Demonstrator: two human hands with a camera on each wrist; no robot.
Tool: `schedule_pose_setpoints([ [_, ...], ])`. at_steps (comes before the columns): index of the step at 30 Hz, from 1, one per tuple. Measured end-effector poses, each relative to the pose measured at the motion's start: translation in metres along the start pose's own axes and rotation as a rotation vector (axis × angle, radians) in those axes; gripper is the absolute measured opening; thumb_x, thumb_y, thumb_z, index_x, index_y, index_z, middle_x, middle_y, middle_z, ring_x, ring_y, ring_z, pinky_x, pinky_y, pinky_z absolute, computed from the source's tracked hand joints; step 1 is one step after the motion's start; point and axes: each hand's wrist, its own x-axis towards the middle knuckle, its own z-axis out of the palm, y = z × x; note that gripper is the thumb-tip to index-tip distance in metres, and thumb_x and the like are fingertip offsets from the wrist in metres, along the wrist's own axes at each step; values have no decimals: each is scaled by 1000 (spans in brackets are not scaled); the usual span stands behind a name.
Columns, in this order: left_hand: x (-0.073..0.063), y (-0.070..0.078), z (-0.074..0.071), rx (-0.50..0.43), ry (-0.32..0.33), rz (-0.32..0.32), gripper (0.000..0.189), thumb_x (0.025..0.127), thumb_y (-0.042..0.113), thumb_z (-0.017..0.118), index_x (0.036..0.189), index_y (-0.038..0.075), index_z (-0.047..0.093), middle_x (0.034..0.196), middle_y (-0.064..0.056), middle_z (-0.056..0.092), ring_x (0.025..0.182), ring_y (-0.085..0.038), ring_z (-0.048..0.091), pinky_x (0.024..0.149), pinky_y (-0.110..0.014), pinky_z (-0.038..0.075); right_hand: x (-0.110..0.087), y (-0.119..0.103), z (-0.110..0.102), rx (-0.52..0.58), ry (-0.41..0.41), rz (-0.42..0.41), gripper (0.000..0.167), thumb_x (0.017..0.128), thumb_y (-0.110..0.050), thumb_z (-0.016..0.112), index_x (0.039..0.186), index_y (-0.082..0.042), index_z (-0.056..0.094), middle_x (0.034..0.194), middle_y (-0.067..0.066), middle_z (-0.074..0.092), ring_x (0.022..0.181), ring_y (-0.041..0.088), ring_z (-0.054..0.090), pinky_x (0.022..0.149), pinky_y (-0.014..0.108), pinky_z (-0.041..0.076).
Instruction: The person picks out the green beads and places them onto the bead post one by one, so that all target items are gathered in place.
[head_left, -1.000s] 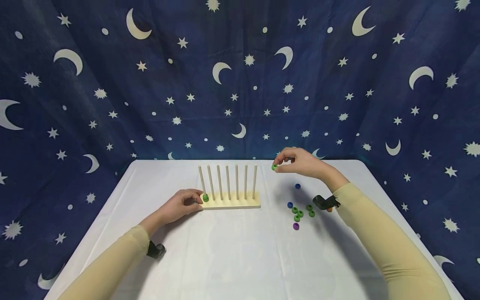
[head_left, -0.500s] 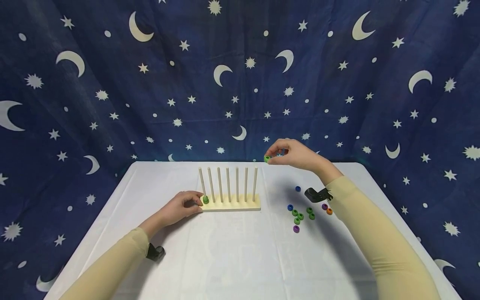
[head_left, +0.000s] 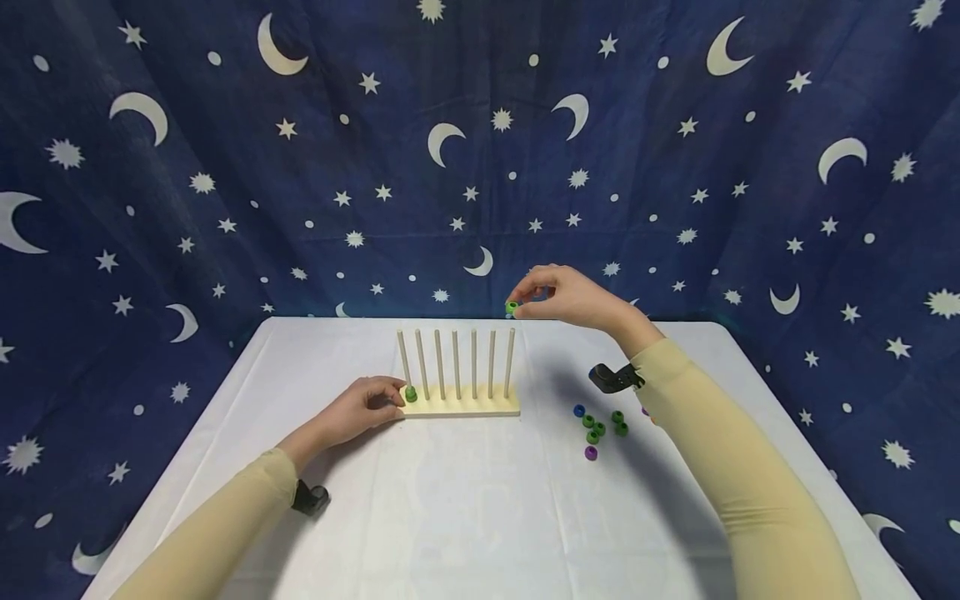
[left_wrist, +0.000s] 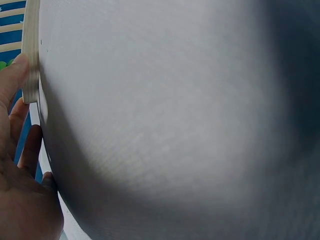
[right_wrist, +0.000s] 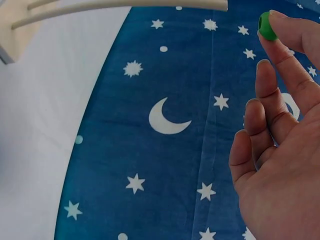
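Standing on white cloth (head_left: 465, 508), pegged rack (head_left: 461, 407), navy curtain (head_left: 457, 79) behind (moons (right_wrist: 159, 120), stars (right_wrist: 206, 191)).

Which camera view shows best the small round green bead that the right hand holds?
The right wrist view: there the small round green bead appears largest, its hole partly visible, pinched by the right hand. The head view shows it too, but tiny. The left wrist view does not show it.

Soft light, one murky view

The head view is bright — soft shadows fall on the table (head_left: 465, 500) below the left fingers (left_wrist: 31, 150) and right fingers (right_wrist: 267, 82). The left wrist view blurs right of the fingers, darkening at the far edge; the right wrist view is fairly crisp.
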Motion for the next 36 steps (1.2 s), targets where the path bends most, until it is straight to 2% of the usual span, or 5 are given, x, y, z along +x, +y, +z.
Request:
schedule_pose_setpoints([
  [17,3,-2,0,7,1,3,10,91,21,80,95,20,70,142,-10,59,141,-37,44,120,-60,22,29,-25,22,90,-63,-98,22,93,-29,77,112,-17,78,112,1,66,107,20,52,90,45,46],
  [27,3,-4,1,-11,6,18,11,91,19,81,95,17,71,141,-11,60,140,-37,45,120,-60,23,42,-36,34,65,-87,-120,20,92,-34,77,108,-24,78,111,-3,66,106,18,55,90,42,49],
  [36,4,-3,0,-20,-2,13,10,91,17,80,95,16,70,141,-11,60,140,-37,45,120,-59,22,52,-45,43,109,-120,-169,22,92,-30,78,111,-19,77,112,0,66,105,18,60,94,39,50],
])
